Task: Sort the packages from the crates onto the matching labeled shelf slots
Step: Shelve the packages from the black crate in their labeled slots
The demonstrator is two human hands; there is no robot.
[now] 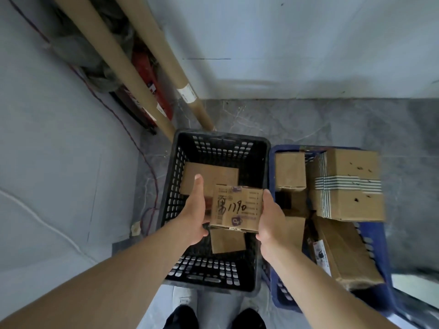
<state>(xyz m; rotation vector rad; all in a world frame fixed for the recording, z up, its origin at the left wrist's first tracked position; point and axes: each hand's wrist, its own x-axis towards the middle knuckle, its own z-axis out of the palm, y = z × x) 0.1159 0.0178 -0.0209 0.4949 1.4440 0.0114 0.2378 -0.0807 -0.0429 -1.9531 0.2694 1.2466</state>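
I hold a small cardboard package (237,207) marked "1790" in black above the black crate (261,148). My left hand (193,210) grips its left side and my right hand (272,217) grips its right side. Inside the black crate lie a flat brown box (213,172) at the back and a smaller brown box (226,242) under the held package. The blue crate (380,302) to the right holds several cardboard packages, among them a large box with striped tape (349,186) and a small box (289,170). No shelf is in view.
Two long cardboard tubes (133,72) lean in the wall corner behind the black crate, beside a red item (152,91). A red cable (152,186) runs down the left wall onto the grey floor. My dark shoes (183,317) stand just before the black crate.
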